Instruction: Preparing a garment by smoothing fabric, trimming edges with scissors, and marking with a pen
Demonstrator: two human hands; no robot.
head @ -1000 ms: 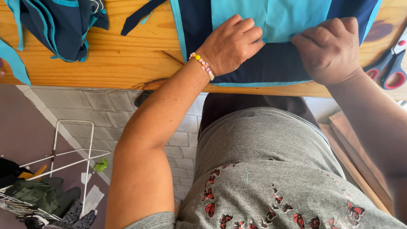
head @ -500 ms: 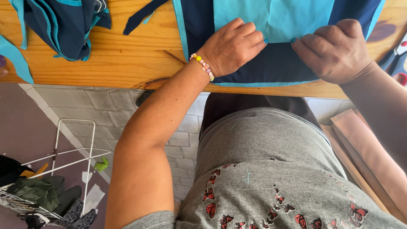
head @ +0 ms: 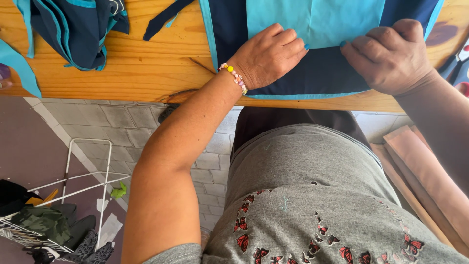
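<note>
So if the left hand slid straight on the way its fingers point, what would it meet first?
The left hand points right along the navy fabric; it would probably meet the right hand's fingertips first, just across a small gap.

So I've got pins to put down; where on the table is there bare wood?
Bare wood shows on the table between the bunched navy cloth and the flat navy piece. That piece is crowded: left hand and right hand press on it.
</note>
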